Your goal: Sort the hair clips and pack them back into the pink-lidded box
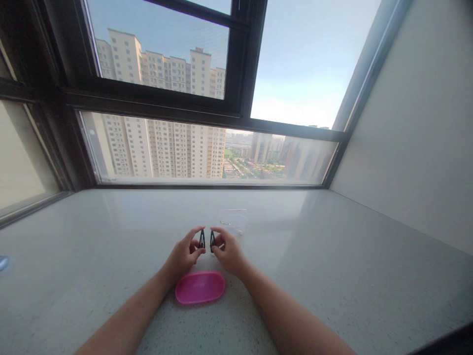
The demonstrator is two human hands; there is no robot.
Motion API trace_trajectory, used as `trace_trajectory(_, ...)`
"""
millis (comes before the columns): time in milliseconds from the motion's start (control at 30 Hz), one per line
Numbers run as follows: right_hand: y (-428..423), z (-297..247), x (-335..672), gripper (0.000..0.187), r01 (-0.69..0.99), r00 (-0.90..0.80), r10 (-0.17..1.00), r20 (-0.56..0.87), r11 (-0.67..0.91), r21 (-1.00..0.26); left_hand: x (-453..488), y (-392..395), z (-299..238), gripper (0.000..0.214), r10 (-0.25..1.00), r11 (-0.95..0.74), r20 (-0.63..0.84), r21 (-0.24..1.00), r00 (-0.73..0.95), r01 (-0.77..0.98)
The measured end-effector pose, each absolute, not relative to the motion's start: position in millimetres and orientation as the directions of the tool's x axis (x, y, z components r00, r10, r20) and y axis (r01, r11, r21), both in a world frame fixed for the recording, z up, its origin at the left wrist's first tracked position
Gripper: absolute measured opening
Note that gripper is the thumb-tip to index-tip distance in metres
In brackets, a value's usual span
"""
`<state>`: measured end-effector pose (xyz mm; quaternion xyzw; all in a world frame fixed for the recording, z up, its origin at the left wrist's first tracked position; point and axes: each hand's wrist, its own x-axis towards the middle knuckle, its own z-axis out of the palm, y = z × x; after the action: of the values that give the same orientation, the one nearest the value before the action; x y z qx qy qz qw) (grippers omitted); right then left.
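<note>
Between the thumb and fingers of my left hand (pixel 185 249) is a black snap hair clip (pixel 202 239), held upright. A matching black hair clip (pixel 212 241) stands upright in the pinch of my right hand (pixel 228 250). The two clips face each other with a small gap between them. Just below my hands lies an oval pink tray (pixel 200 288), with nothing visible in it. Beyond my right hand a clear plastic bag (pixel 236 217) with a pink top strip lies flat; small gold-coloured pieces (pixel 225 223) show at it, too small to name.
The pale speckled sill (pixel 295 276) spreads around my hands and runs back to a dark-framed window (pixel 207 186). A white wall (pixel 414 123) bounds it on the right. At the far left edge sits a bluish rounded object (pixel 3 263), partly cut off.
</note>
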<state>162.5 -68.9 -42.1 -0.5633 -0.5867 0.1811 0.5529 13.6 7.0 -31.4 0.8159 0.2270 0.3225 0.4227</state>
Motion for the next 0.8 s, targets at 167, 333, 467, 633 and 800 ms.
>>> trace_trajectory(167,-67.4,-44.0,163.1,0.051,0.458,0.25,0.861,0.442,0.297,-0.838,13.7,6.1,-30.7,0.055,0.642,-0.537,0.332,0.838,0.691,0.096)
trace_trajectory(333,-67.0,-45.5,163.7,0.051,0.464,0.253,0.857,0.449,0.299,-0.834,14.1,6.3,-30.9,0.056,0.638,-0.535,0.337,0.841,0.692,0.084)
trace_trajectory(467,-67.5,-44.6,163.8,0.051,0.469,0.252,0.858,0.448,0.298,-0.832,14.4,6.4,-31.6,0.057,0.639,-0.524,0.341,0.849,0.689,0.065)
trace_trajectory(633,-67.7,-43.5,163.9,0.05,0.466,0.249,0.861,0.443,0.295,-0.834,14.7,6.6,-33.2,0.058,0.639,-0.513,0.343,0.857,0.689,0.049)
trace_trajectory(800,-67.2,-45.1,163.8,0.05,0.466,0.253,0.861,0.442,0.292,-0.836,14.6,8.2,-35.3,0.056,0.641,-0.501,0.333,0.864,0.691,0.048)
